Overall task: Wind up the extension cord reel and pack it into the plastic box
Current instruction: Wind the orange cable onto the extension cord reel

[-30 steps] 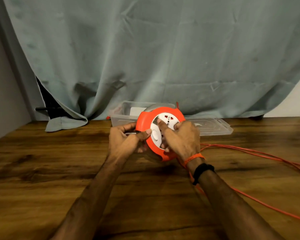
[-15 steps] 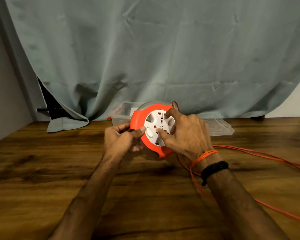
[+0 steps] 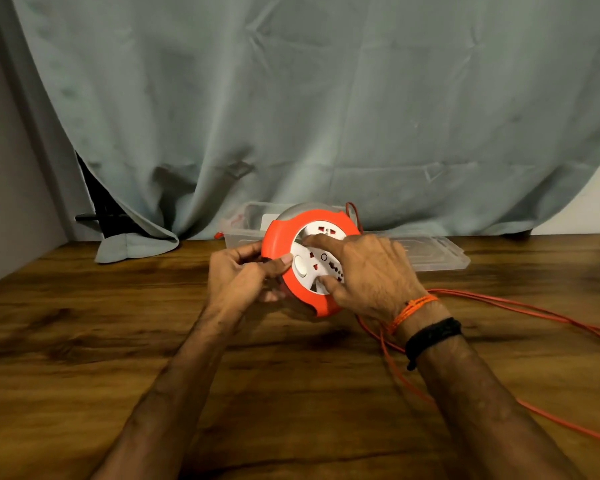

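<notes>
The left hand grips the rigid orange rim of the extension cord reel while the right hand's curled fingers press its white hub, the likeliest winding hold, and the limp orange cord trails slack.

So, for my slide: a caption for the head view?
Both hands hold the orange reel; loose cord on the table.

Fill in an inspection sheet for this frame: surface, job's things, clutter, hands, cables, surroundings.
Surface: wooden table.
Job's things: orange extension cord reel held upright above the table; clear plastic box behind it, lid lying alongside.
Clutter: nothing seen.
Hands: left hand grips the reel's rim; right hand has fingers on the white socket face.
Cables: orange cord trails loose to the right.
Surroundings: grey-green curtain.
</notes>
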The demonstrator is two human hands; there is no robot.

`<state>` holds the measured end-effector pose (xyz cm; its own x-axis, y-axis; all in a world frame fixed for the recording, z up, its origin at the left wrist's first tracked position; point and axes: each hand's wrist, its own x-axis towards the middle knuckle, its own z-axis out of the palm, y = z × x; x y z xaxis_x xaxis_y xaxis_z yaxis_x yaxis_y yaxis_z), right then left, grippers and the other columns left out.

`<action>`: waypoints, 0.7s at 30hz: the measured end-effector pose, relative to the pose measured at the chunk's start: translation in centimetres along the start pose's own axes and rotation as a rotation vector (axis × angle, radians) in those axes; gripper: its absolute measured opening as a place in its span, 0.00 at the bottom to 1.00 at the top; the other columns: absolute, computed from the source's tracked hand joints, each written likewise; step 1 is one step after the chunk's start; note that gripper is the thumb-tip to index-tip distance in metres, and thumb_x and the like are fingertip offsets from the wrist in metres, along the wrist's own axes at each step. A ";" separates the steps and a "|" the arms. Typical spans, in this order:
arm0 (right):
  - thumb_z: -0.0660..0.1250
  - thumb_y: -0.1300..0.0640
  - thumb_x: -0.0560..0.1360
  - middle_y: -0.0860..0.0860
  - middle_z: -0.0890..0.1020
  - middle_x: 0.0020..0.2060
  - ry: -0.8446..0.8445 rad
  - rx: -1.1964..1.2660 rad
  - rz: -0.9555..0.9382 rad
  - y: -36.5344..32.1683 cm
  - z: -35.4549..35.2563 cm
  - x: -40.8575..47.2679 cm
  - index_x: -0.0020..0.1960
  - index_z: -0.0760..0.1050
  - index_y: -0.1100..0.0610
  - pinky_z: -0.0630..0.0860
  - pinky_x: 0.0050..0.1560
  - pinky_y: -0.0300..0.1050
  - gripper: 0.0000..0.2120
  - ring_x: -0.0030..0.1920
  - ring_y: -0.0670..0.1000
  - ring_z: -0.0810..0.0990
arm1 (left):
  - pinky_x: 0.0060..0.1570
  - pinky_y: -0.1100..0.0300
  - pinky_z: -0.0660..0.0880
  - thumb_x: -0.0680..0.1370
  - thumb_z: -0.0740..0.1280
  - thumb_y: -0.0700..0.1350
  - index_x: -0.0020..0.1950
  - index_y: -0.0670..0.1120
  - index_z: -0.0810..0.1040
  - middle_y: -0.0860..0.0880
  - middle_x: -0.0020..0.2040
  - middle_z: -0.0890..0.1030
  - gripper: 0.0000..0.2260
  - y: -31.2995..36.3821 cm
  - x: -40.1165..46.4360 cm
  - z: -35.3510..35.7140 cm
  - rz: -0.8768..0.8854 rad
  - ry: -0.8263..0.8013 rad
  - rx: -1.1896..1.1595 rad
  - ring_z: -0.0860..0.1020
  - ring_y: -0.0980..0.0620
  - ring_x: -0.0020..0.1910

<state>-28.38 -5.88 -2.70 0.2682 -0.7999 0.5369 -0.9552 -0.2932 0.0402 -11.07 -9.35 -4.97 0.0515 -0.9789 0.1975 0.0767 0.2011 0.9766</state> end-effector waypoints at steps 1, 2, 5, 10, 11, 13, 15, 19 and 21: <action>0.66 0.44 0.72 0.51 0.82 0.54 0.016 0.001 -0.004 0.0 0.0 0.0 0.72 0.61 0.35 0.72 0.48 0.49 0.30 0.55 0.59 0.79 | 0.41 0.42 0.82 0.69 0.76 0.37 0.55 0.40 0.83 0.44 0.41 0.87 0.15 0.0 -0.1 0.0 0.006 -0.004 0.000 0.85 0.42 0.39; 0.66 0.44 0.71 0.51 0.82 0.53 0.038 -0.007 -0.008 -0.1 0.0 0.0 0.71 0.62 0.36 0.70 0.46 0.48 0.30 0.54 0.59 0.79 | 0.41 0.43 0.82 0.69 0.76 0.37 0.55 0.41 0.83 0.44 0.42 0.87 0.15 0.1 -0.2 0.1 0.009 -0.010 -0.002 0.85 0.42 0.39; 0.67 0.39 0.68 0.52 0.83 0.48 0.113 -0.008 0.077 -0.5 0.4 0.0 0.69 0.68 0.38 0.69 0.44 0.47 0.29 0.52 0.59 0.80 | 0.39 0.46 0.83 0.69 0.76 0.37 0.55 0.40 0.83 0.44 0.41 0.86 0.15 0.1 -0.4 0.2 0.017 -0.024 -0.009 0.85 0.45 0.37; 0.62 0.46 0.77 0.50 0.84 0.32 0.292 0.629 0.700 -0.7 1.2 0.6 0.41 0.79 0.55 0.69 0.45 0.43 0.15 0.47 0.56 0.81 | 0.34 0.49 0.82 0.68 0.77 0.37 0.56 0.39 0.82 0.41 0.43 0.86 0.17 0.2 -0.6 0.9 0.055 -0.010 0.006 0.84 0.38 0.37; 0.61 0.49 0.78 0.46 0.80 0.23 0.286 0.679 0.745 -0.4 1.1 0.6 0.34 0.77 0.57 0.65 0.41 0.39 0.18 0.41 0.53 0.79 | 0.36 0.45 0.82 0.68 0.77 0.38 0.57 0.39 0.82 0.40 0.43 0.86 0.18 0.1 -0.7 1.1 0.060 -0.017 0.024 0.84 0.36 0.38; 0.61 0.51 0.79 0.43 0.75 0.16 0.256 0.701 0.759 0.0 0.8 0.5 0.26 0.74 0.58 0.63 0.35 0.36 0.24 0.30 0.43 0.75 | 0.39 0.42 0.82 0.68 0.77 0.38 0.58 0.39 0.82 0.40 0.45 0.86 0.18 0.0 -0.9 1.4 0.050 -0.032 0.046 0.84 0.37 0.39; 0.61 0.48 0.79 0.47 0.80 0.21 0.209 0.691 0.713 0.1 0.7 0.5 0.29 0.77 0.60 0.71 0.41 0.35 0.24 0.32 0.40 0.77 | 0.38 0.44 0.82 0.68 0.77 0.38 0.58 0.40 0.81 0.41 0.47 0.86 0.19 -0.2 -1.0 1.5 0.038 -0.036 0.051 0.85 0.42 0.38; 0.63 0.42 0.77 0.55 0.85 0.40 0.184 0.508 0.620 0.0 1.2 0.8 0.42 0.80 0.57 0.76 0.48 0.46 0.19 0.47 0.57 0.81 | 0.37 0.47 0.83 0.69 0.76 0.38 0.59 0.40 0.81 0.41 0.48 0.85 0.18 -0.1 -0.8 1.0 0.027 -0.033 0.051 0.86 0.44 0.40; 0.64 0.40 0.76 0.56 0.85 0.44 0.175 0.432 0.561 -0.1 1.0 0.8 0.47 0.80 0.54 0.76 0.50 0.48 0.18 0.50 0.58 0.81 | 0.36 0.49 0.83 0.69 0.76 0.38 0.58 0.40 0.81 0.41 0.48 0.86 0.18 0.0 -0.7 0.7 0.014 -0.025 0.032 0.86 0.46 0.40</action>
<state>-27.96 -7.00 -3.17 -0.3057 -0.8057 0.5074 -0.7986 -0.0732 -0.5974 -11.84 -8.67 -5.08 0.0275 -0.9766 0.2131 0.0441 0.2141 0.9758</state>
